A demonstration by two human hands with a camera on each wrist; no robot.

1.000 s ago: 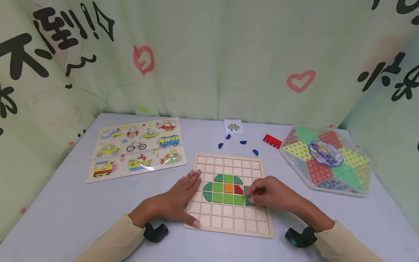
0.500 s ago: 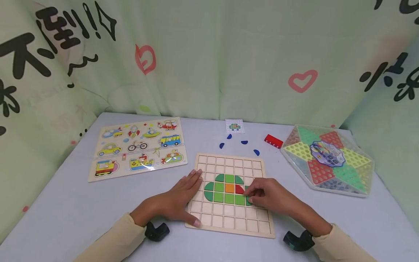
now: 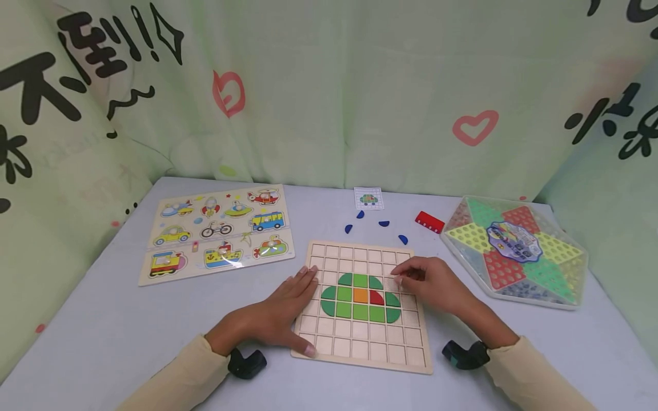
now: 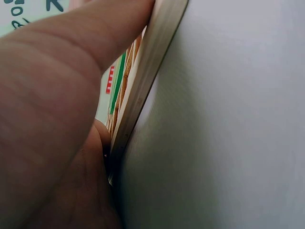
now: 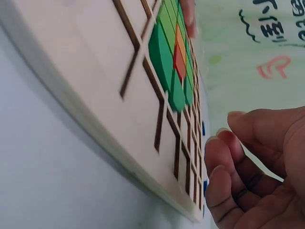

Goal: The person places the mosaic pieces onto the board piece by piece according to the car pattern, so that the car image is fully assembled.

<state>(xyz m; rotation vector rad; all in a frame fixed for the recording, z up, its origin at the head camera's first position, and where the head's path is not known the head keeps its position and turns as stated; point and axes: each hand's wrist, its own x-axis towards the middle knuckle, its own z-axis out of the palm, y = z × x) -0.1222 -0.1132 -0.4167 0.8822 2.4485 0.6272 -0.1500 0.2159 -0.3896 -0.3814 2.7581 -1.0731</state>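
Note:
A wooden grid board (image 3: 361, 346) lies on the table, with green squares (image 3: 360, 311), dark green rounded pieces (image 3: 393, 315), an orange square (image 3: 360, 295) and a red rounded piece (image 3: 376, 297) set in its middle cells. My left hand (image 3: 275, 314) rests spread on the board's left side; up close in the left wrist view, its thumb (image 4: 105, 28) lies over the board's edge. Over the upper right cells hovers my right hand (image 3: 437, 284). Its fingers are loosely bent, and in the right wrist view the thumb (image 5: 264, 128) and fingertips stand apart with nothing between them.
Several blue half-round pieces (image 3: 384, 223) lie beyond the board, below a small pattern card (image 3: 368, 198). A red strip (image 3: 429, 222) sits beside a hexagonal plastic box (image 3: 514, 251) at right. A vehicle puzzle board (image 3: 218, 234) lies at left, a curtain behind.
My right hand has lifted off the dark green rounded pieces at the right of the pattern and moved up and away, uncovering them. My left hand has kept its place.

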